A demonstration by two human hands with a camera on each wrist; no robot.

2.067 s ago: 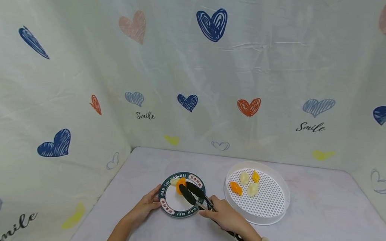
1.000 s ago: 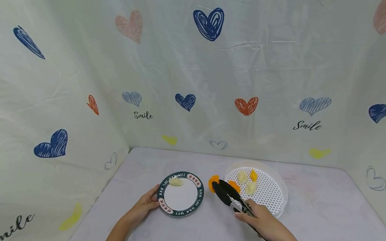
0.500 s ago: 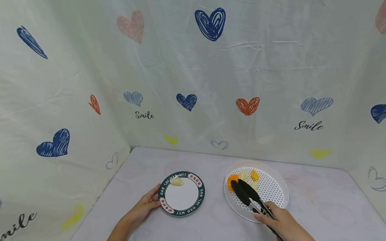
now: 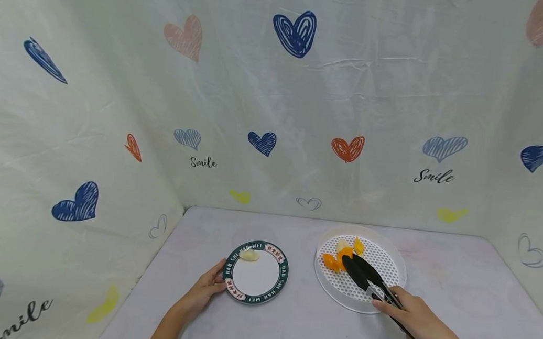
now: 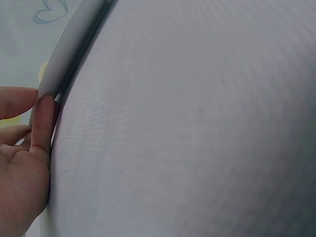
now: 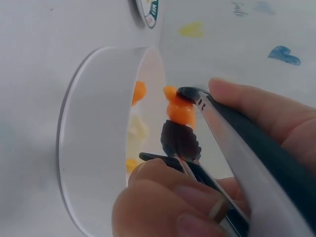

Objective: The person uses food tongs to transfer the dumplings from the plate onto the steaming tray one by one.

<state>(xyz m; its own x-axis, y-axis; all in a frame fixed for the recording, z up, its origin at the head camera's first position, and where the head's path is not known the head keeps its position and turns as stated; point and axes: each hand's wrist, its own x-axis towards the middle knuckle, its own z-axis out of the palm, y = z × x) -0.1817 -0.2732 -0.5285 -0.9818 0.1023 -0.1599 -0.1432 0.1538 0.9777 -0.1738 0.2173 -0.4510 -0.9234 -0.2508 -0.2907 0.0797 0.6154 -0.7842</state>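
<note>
- Grips black-and-silver tongs (image 4: 362, 276) in the right hand (image 4: 412, 315), with fingers and thumb curled round the handles, aiming the tips toward 10 o'clock.
- Pinches an orange piece (image 4: 344, 254) between those tips, over the 10 o'clock part of a round white perforated tray (image 4: 401, 276).
- Pinches the 9 o'clock rim of a green-rimmed plate (image 4: 254, 284) between thumb and fingers of the left hand (image 4: 203, 287).
- Has a cream piece (image 4: 248, 255) near 11 o'clock on that plate.
- Has, in the tray, a second orange piece (image 4: 329, 262) at 9 o'clock, another cream piece (image 4: 341, 245) near 10, a yellow piece (image 4: 358, 245) at 12.
- Has the tray at the plate's 3 o'clock, apart, on a pale tabletop (image 4: 298, 334).
- Meets a heart-printed sheet (image 4: 399, 94) at 12 o'clock, beyond the tabletop.
</note>
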